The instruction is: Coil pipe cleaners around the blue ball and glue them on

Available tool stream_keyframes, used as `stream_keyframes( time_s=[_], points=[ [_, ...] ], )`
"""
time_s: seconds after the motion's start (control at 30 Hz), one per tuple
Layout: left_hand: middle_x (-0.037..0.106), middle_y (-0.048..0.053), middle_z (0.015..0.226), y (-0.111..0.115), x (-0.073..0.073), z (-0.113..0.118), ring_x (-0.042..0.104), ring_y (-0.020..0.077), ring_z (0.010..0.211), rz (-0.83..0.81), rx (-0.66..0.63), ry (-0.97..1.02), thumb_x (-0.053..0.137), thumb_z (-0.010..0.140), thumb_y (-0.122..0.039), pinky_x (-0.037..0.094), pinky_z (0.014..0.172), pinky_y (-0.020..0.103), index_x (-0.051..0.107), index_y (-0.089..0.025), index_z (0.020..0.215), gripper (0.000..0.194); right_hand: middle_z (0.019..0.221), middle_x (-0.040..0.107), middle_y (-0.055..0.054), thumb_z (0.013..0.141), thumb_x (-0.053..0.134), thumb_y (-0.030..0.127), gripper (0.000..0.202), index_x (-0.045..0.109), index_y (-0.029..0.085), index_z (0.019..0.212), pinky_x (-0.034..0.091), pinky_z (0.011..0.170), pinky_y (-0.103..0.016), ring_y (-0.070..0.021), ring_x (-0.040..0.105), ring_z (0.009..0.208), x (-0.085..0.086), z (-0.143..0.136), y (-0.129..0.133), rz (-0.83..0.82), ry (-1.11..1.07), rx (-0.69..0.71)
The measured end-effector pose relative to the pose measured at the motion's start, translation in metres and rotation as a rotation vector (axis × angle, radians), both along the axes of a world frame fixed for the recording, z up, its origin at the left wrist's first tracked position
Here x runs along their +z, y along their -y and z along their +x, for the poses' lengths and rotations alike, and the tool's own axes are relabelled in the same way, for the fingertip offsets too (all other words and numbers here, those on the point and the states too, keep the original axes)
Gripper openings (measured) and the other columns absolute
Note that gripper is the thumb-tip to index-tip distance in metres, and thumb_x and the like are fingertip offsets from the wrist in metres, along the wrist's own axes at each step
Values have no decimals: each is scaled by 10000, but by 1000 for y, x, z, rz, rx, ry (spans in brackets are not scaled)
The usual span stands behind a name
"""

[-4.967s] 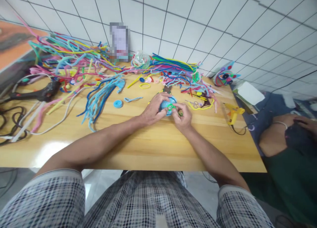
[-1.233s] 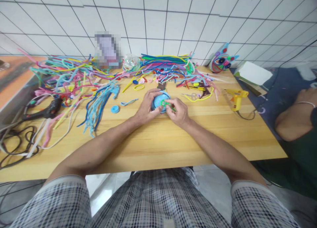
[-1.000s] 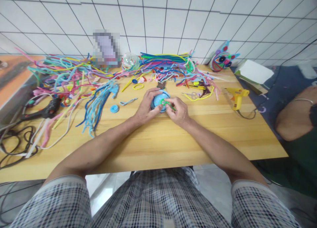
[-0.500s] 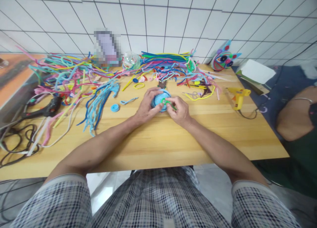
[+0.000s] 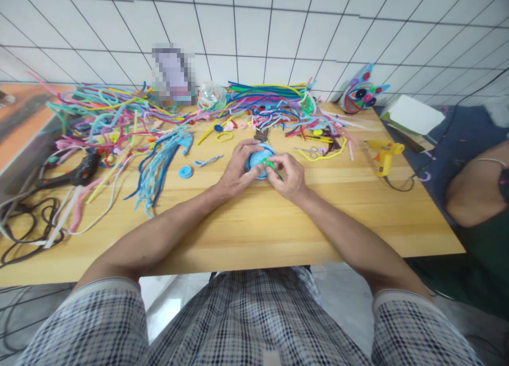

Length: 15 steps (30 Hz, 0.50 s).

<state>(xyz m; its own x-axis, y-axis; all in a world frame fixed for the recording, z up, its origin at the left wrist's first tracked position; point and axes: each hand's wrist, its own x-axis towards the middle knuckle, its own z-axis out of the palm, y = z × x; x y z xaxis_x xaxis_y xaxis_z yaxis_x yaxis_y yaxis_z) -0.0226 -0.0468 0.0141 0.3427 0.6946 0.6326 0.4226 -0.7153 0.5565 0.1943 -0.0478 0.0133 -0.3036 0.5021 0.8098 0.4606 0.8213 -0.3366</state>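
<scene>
A round light-blue piece [image 5: 258, 156], seemingly wound from pipe cleaners, has a darker blue rim and lies low over the table between my hands. My left hand [image 5: 237, 170] curls around its left side, thumb on its near part. Between the thumb and fingers of my right hand [image 5: 291, 177] is a green pipe cleaner [image 5: 274, 168], its curled end against the blue piece. The fingertips partly hide that contact. To the left lie a small blue coil [image 5: 185, 172] and a twisted blue pipe cleaner [image 5: 208, 161]. Just behind the round piece is a small brown item [image 5: 261, 134].
Heaped pipe cleaners [image 5: 266, 98] line the wall side. A black glue gun [image 5: 75, 172] with cables lies left, a yellow glue gun [image 5: 384, 156] right. Scissors [image 5: 312, 152] rest beyond my right hand. A decorated cat-like head [image 5: 360, 95] stands at the back right; another person's arm [image 5: 473, 188] is beyond.
Both hands keep nearly the same place and grip. The green pipe cleaner's curled end has shifted very slightly on the blue piece; the whole view has moved a little.
</scene>
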Motion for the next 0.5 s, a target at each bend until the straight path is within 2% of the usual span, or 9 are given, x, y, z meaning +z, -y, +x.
stream_keyframes(
  time_s=[0.27, 0.5],
  points=[
    [575, 159, 1525, 2, 4, -1, 559, 300, 1467, -37, -19, -21, 521, 1129, -584, 475, 1268, 561, 558, -249, 1430, 452, 815, 669, 9, 990, 662, 202, 182, 659, 247, 1167, 570, 710, -321, -181, 665, 733, 1, 0, 1, 35, 7, -24],
    [563, 148, 1540, 1, 1, -1, 544, 270, 1470, -30, -22, -16, 443, 1157, -586, 467, 1280, 533, 541, -256, 1448, 451, 826, 681, 1, 982, 667, 236, 170, 670, 251, 1151, 579, 740, -339, -189, 672, 749, 0, 0, 2, -34, 17, -38]
  ],
)
